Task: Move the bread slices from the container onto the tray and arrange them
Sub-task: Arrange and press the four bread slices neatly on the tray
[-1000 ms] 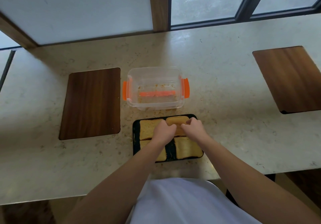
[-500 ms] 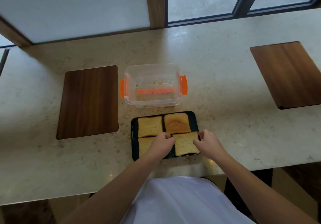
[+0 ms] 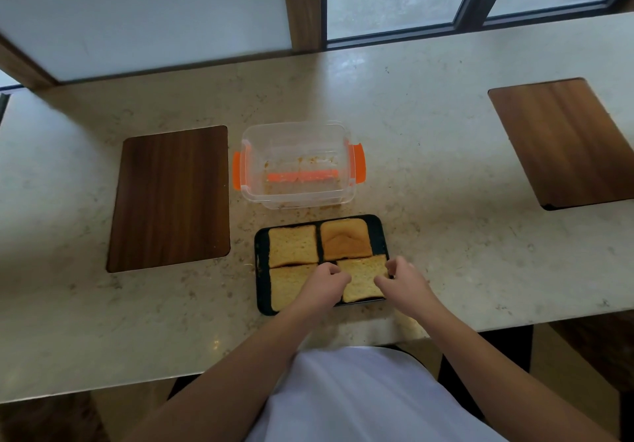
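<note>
A black tray [image 3: 261, 270] lies near the counter's front edge with several bread slices on it. The far-left slice [image 3: 292, 244] and the darker far-right slice [image 3: 344, 239] lie flat and untouched. My left forearm partly covers the near-left slice [image 3: 284, 284]. My left hand [image 3: 326, 287], fingers curled, is at the left edge of the near-right slice [image 3: 363, 280]. My right hand [image 3: 403, 282] pinches that slice's right edge. The clear container [image 3: 295, 198] with orange clips stands just behind the tray and holds only crumbs.
A dark wooden board [image 3: 171, 198] lies left of the container, and another wooden board [image 3: 566, 143] lies at the far right. A window frame [image 3: 302, 6] runs along the back of the marble counter [image 3: 446, 184]. My white shirt fills the bottom of the view.
Both hands came back from the far-right slice to the near-right slice. The right hand, off the tray's right side half a second ago, now sits on that slice's edge.
</note>
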Available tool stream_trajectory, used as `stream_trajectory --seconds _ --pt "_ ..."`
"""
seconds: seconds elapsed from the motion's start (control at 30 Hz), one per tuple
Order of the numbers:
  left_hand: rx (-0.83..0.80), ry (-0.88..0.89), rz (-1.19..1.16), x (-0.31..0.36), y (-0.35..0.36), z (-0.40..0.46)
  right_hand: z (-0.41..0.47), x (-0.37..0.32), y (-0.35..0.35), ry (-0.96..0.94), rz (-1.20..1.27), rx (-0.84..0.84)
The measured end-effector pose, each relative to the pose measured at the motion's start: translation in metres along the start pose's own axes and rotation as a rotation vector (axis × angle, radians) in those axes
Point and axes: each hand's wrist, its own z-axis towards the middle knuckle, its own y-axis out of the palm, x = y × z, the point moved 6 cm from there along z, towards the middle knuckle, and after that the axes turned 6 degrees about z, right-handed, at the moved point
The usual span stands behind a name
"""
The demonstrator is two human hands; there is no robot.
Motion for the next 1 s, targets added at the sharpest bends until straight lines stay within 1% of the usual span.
stream_trajectory --seconds 0.27,0.47,0.57,0.67,0.83,1.0 --pt "-0.027 -0.025 0.032 -0.004 -0.006 -0.001 0.0 -0.006 0.007 0.0 -0.023 -0.055" --pt "-0.084 -0.074 -0.03 -0.007 -0.021 0.006 0.0 -0.016 0.017 -0.002 -0.014 -0.111" --pt "-0.082 -0.109 -0.038 -0.009 -0.025 0.009 0.001 -0.018 0.019 0.008 -0.001 -0.124" --pt "-0.09 -0.108 -0.024 -0.01 -0.024 0.012 0.002 -0.018 0.015 0.012 0.014 -0.121" --pt "0.037 -0.042 0.064 0.001 -0.031 0.015 0.009 -0.026 0.004 -0.001 0.032 -0.069" --pt "0.045 -0.02 0.049 0.018 -0.029 0.014 0.018 -0.043 0.006 -0.03 0.078 -0.051"
